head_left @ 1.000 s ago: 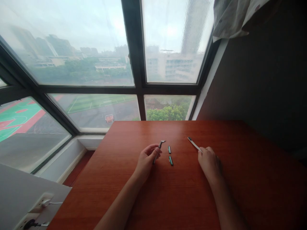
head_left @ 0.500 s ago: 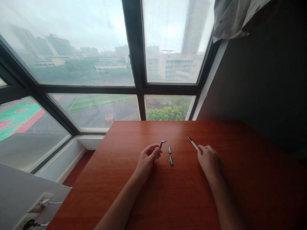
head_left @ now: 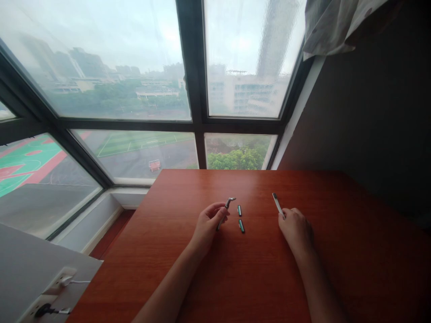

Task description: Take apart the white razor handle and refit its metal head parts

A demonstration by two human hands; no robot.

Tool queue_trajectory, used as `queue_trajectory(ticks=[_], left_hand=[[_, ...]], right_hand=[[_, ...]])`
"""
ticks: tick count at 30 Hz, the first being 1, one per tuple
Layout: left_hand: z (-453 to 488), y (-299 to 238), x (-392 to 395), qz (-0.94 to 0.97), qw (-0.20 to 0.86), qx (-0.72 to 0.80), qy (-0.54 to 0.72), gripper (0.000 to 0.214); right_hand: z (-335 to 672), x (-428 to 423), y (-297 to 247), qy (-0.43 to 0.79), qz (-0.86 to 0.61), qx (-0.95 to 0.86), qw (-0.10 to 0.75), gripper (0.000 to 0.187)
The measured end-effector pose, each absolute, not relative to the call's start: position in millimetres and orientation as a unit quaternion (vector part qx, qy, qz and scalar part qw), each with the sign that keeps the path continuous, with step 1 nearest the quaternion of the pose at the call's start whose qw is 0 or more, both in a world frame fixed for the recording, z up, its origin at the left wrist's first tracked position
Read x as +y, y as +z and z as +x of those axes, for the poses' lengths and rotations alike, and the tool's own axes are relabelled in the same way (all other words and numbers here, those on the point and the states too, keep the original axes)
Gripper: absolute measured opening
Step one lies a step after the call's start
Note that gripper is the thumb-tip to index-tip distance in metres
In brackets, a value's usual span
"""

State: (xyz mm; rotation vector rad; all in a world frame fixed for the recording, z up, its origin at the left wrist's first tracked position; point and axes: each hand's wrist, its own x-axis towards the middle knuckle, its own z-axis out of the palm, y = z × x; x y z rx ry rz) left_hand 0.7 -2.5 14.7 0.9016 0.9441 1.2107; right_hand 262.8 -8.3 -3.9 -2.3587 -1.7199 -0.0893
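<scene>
Two cartridges separate left hand, pinching razor handle, from right hand, pinching toothbrush.

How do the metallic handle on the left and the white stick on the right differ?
Colour: the metallic handle is silvery grey, while the white stick is pale with a dark tip.
Shape: the metallic handle bends sharply near its top; the white stick looks straight.
Pose: the metallic handle leans up and rightward in the left hand, the white stick up and leftward in the right hand.
Shared: both are slim and held.
</scene>
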Motion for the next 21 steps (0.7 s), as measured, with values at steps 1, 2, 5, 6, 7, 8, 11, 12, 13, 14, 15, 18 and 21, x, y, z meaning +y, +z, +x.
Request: queue_trajectory(ticks=[1, 2, 5, 6, 7, 8, 11, 12, 13, 14, 15, 18, 21], left_hand=[[0.8, 14.3, -2.3, 0.394, 0.628, 0.413, 0.529, 0.039], [0.9, 14.0, -2.2, 0.393, 0.627, 0.415, 0.53, 0.04], [1.0, 13.5, -2.1, 0.392, 0.625, 0.417, 0.53, 0.041], [1.0, 13.5, -2.1, 0.393, 0.626, 0.417, 0.529, 0.04], [1.0, 13.6, -2.2, 0.394, 0.627, 0.416, 0.528, 0.04], [0.9, 13.6, -2.2, 0.394, 0.627, 0.416, 0.527, 0.04], [1.1, 13.8, -2.3, 0.394, 0.629, 0.412, 0.529, 0.038], [1.1, 13.8, -2.3, 0.394, 0.628, 0.411, 0.53, 0.038], [1.2, 13.8, -2.3, 0.395, 0.628, 0.411, 0.53, 0.038], [1.2, 13.7, -2.3, 0.395, 0.628, 0.41, 0.53, 0.038], [1.2, 13.6, -2.4, 0.395, 0.629, 0.41, 0.53, 0.039], [0.7, 13.2, -2.7, 0.398, 0.629, 0.408, 0.528, 0.038], [0.1, 12.8, -3.2, 0.402, 0.626, 0.408, 0.529, 0.036]], right_hand=[[262.5, -8.3, -3.7, -0.031, -0.803, -0.586, 0.108, 0.022], [262.2, -8.4, -3.6, -0.032, -0.802, -0.586, 0.106, 0.022], [262.0, -8.9, -3.8, -0.03, -0.803, -0.586, 0.104, 0.022], [262.2, -9.0, -3.9, -0.028, -0.803, -0.586, 0.104, 0.022], [262.6, -9.0, -3.9, -0.026, -0.803, -0.586, 0.107, 0.022], [262.9, -8.9, -3.9, -0.026, -0.803, -0.584, 0.113, 0.021], [262.1, -7.2, -2.7, -0.046, -0.797, -0.578, 0.169, 0.023], [260.2, -6.3, -2.0, -0.05, -0.785, -0.583, 0.204, 0.026], [257.0, -5.6, -1.1, -0.043, -0.763, -0.596, 0.245, 0.028], [252.4, -5.3, -0.1, -0.021, -0.731, -0.619, 0.285, 0.029], [246.5, -5.6, 1.1, 0.019, -0.689, -0.65, 0.319, 0.028], [224.7, -10.5, 4.9, 0.184, -0.545, -0.755, 0.316, 0.024], [207.3, -18.0, 7.4, 0.236, -0.495, -0.794, 0.264, 0.027]])
